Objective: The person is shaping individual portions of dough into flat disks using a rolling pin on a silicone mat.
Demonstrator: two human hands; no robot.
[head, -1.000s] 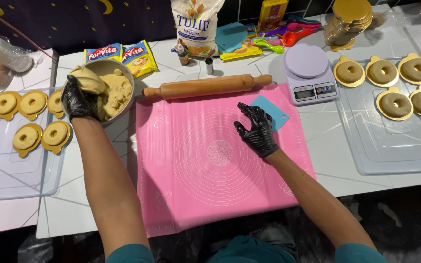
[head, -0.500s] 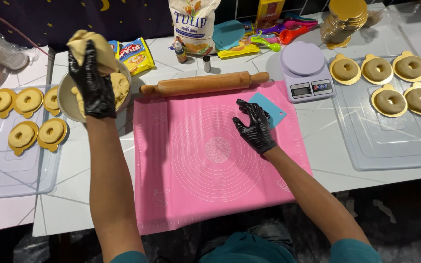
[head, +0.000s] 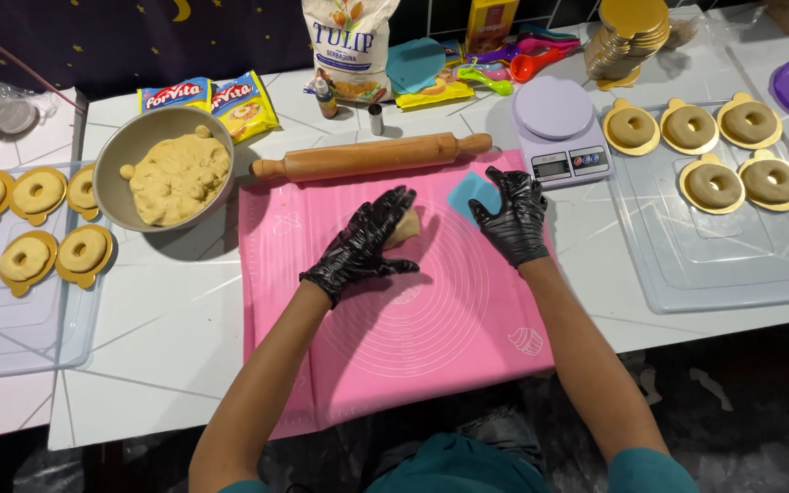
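My left hand (head: pixel 362 245), in a black glove, holds a lump of pale dough (head: pixel 404 225) over the middle of the pink silicone mat (head: pixel 431 338). My right hand (head: pixel 513 217), also gloved, rests with fingers spread on the mat's upper right, touching a blue plastic scraper (head: pixel 468 190). A wooden rolling pin (head: pixel 367 157) lies along the mat's far edge. A metal bowl (head: pixel 113 173) of dough sits to the left of the mat.
Ring-shaped dough pieces on gold boards lie on clear trays at left (head: pixel 20 319) and right (head: pixel 723 256). A lilac kitchen scale (head: pixel 554 128) stands by the mat's right corner. A flour bag (head: pixel 349 46), packets, measuring spoons and stacked gold boards (head: pixel 627 32) line the back.
My left hand lifted a lump of dough out of the bowl and carried it right to the mat's middle. My right hand shifted slightly right onto the scraper.
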